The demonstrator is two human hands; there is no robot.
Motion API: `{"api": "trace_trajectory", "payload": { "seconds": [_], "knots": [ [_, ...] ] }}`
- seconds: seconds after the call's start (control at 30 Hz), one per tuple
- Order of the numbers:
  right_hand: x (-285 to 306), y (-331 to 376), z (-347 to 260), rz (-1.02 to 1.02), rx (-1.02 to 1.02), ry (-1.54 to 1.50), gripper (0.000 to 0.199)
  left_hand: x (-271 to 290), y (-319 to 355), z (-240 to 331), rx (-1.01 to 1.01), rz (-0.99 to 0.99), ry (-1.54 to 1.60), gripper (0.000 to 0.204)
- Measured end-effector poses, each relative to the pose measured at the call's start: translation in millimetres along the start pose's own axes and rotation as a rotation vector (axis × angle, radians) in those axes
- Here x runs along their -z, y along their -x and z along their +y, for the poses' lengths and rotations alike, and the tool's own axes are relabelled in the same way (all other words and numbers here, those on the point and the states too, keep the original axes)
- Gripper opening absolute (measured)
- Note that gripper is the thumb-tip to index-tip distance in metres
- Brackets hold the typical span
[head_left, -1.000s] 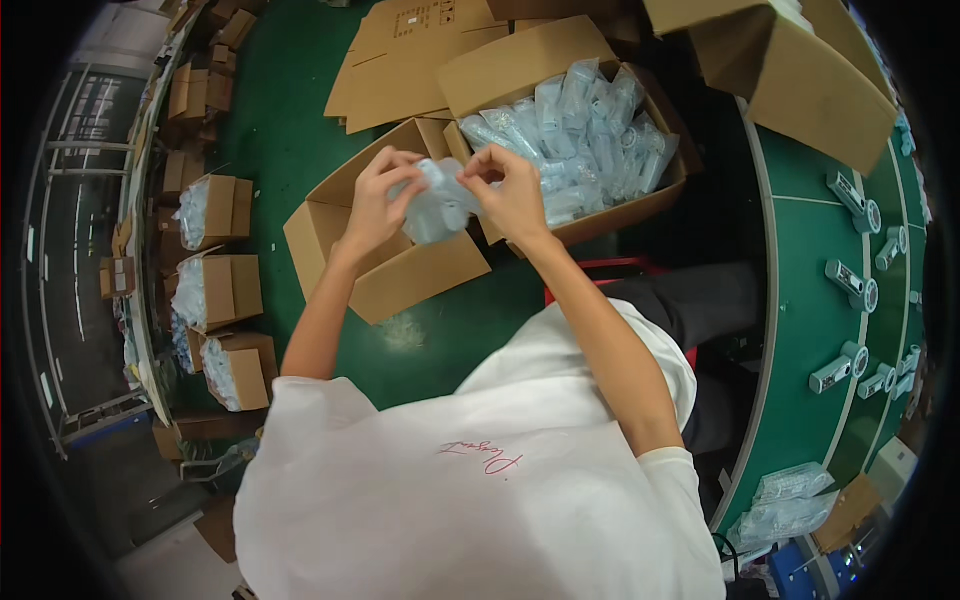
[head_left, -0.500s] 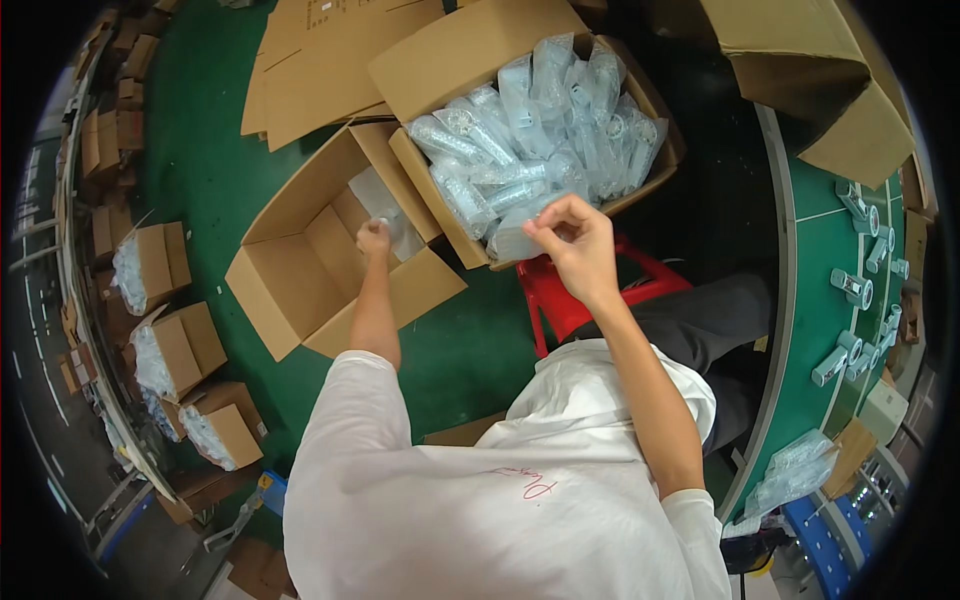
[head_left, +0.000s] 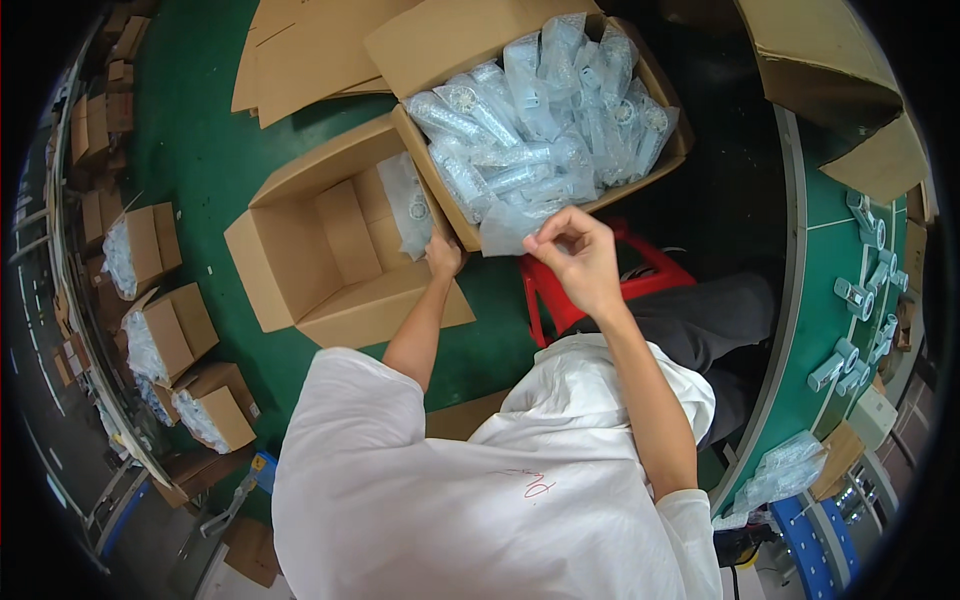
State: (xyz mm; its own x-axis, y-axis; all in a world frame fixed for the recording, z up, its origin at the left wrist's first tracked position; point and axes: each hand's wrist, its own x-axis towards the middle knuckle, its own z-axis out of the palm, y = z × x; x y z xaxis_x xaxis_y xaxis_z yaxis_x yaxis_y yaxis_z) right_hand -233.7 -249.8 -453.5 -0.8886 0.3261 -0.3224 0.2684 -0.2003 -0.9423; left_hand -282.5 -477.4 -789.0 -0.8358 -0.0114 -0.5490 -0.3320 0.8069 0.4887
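My right hand (head_left: 580, 255) pinches the corner of a clear bubble-wrap bag (head_left: 505, 228) at the near edge of the full cardboard box (head_left: 662, 188). That box is heaped with several bubble-wrapped pale devices (head_left: 520, 160). To its left stands an open cardboard box (head_left: 345, 230) with a single wrapped item (head_left: 408, 205) against its right wall. My left hand (head_left: 442, 257) is closed at this box's near right corner, just below the wrapped item. Its fingertips are partly hidden, and what they grip cannot be made out.
Flattened cardboard (head_left: 310, 50) lies on the green floor at the back. A red stool (head_left: 560, 300) stands below the full box. On the right, a green-topped table (head_left: 810, 270) carries several white devices (head_left: 852, 297). Boxes of wrapped goods (head_left: 165, 330) line the left.
My left hand has moved right, from inside the left box to its near right corner, leaving the wrapped item along the wall. My right hand has barely moved and keeps its pinch.
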Motion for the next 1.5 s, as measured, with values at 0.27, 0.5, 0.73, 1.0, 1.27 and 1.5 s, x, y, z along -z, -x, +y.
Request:
{"api": "trace_trajectory", "payload": {
  "seconds": [0.27,0.5,0.73,1.0,1.27,1.5],
  "knots": [
    [-96,2,17,-0.163,0.055,0.128,0.013,44,30,-37,0.006,-0.654,0.966,0.043],
    [-118,1,114,-0.419,0.180,0.595,0.011,90,70,4,0.000,-0.248,0.753,0.039],
    [-17,30,17,-0.309,0.455,0.817,0.021,86,53,99,-0.251,-0.344,0.511,0.035],
    [259,297,-48,1.494,0.183,0.654,0.037,95,106,203,-0.794,-0.198,0.336,0.030],
    [304,467,55,2.225,-0.336,0.919,0.080,36,269,397,-1.264,-0.357,0.526,0.023],
    [335,450,70,2.222,-0.084,0.945,0.076,-136,599,460,-2.948,-0.732,-0.207,0.074]
  ]
}}
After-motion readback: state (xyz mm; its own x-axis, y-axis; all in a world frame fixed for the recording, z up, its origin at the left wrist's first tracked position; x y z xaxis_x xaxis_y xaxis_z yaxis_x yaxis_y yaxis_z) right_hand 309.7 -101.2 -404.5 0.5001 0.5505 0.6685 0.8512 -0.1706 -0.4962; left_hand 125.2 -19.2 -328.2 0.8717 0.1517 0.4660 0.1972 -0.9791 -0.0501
